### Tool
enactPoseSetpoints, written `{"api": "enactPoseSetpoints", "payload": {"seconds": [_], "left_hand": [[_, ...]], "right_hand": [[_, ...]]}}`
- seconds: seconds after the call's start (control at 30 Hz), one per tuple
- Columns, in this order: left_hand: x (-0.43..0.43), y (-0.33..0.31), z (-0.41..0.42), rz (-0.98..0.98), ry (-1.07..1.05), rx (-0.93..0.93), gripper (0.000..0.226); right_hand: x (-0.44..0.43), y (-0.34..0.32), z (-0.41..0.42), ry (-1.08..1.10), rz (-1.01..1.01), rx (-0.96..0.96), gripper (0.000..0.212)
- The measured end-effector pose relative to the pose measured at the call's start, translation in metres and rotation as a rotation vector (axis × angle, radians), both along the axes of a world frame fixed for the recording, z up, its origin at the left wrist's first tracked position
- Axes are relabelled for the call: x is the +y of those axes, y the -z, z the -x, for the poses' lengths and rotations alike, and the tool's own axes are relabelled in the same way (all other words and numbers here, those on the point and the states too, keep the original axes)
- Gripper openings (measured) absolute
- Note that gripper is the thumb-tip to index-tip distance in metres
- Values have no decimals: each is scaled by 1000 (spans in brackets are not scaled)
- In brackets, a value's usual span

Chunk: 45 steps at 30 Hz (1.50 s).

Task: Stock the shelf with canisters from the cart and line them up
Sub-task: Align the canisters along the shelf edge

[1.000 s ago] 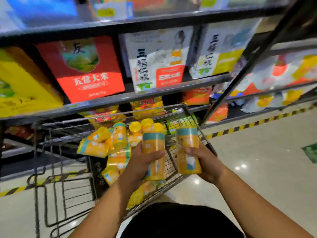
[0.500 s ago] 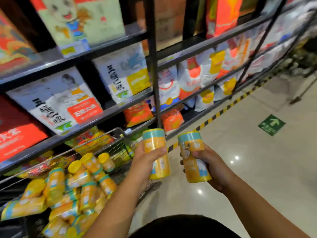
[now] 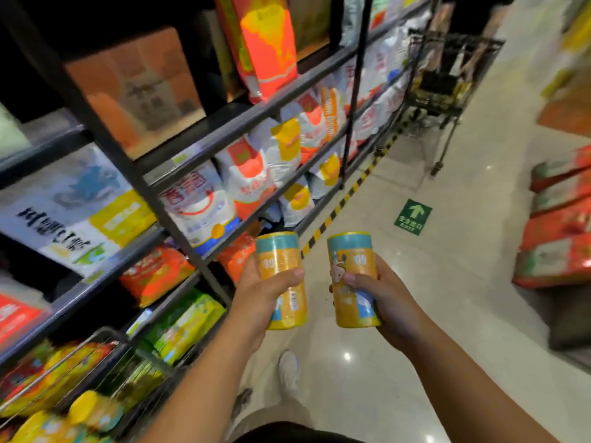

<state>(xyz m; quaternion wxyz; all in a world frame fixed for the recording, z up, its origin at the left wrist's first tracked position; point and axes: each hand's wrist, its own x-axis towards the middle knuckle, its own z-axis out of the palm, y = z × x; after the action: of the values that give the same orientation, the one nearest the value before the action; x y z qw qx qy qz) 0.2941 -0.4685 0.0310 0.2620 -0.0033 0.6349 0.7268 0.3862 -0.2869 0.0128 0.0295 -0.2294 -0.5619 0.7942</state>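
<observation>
Gripping yellow teal-topped cylindrical canister (image 3: 281,260) upright in left hand (image 3: 259,295); clamping matching second canister (image 3: 351,260) in right hand (image 3: 383,292), 3 o'clock of first, apart. Metal wire cart (image 3: 105,330) at 8 o'clock.

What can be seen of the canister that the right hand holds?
The canister is a cylinder with an orange-yellow glossy label, a teal band under its top and a cartoon figure. It is nearly upright in the air over the pale floor. The right hand grips its lower half, thumb across the front. It is apart from the other canister, in the left hand.
</observation>
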Motion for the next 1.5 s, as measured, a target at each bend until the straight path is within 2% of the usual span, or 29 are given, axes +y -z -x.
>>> {"api": "enactPoseSetpoints", "payload": {"seconds": [0.27,0.37,0.67,0.77,0.83,1.07,1.27,1.4,1.5], "left_hand": [[102,-3,107,-93,99,41,70],[136,-12,152,-123,153,66,64],[230,-33,263,-124,310,154,67],[264,-44,285,-134,334,171,76],[289,-48,300,-131,331,199,82],[392,-60,348,-114,273,259,61],[495,-85,399,-91,173,316,62],[542,-109,427,-91,118,363,71],[565,-128,453,-90,60,398,64]], "right_hand": [[85,-31,73,208,-237,-14,75],[116,-47,111,277,-271,-9,75],[195,-56,209,416,-307,33,70],[224,-60,231,405,-300,50,67],[249,-63,245,380,-309,68,72],[356,-71,300,319,-295,185,75],[476,-104,356,208,-330,252,74],[537,-135,398,116,-353,290,62],[568,-152,439,67,-374,336,64]]}}
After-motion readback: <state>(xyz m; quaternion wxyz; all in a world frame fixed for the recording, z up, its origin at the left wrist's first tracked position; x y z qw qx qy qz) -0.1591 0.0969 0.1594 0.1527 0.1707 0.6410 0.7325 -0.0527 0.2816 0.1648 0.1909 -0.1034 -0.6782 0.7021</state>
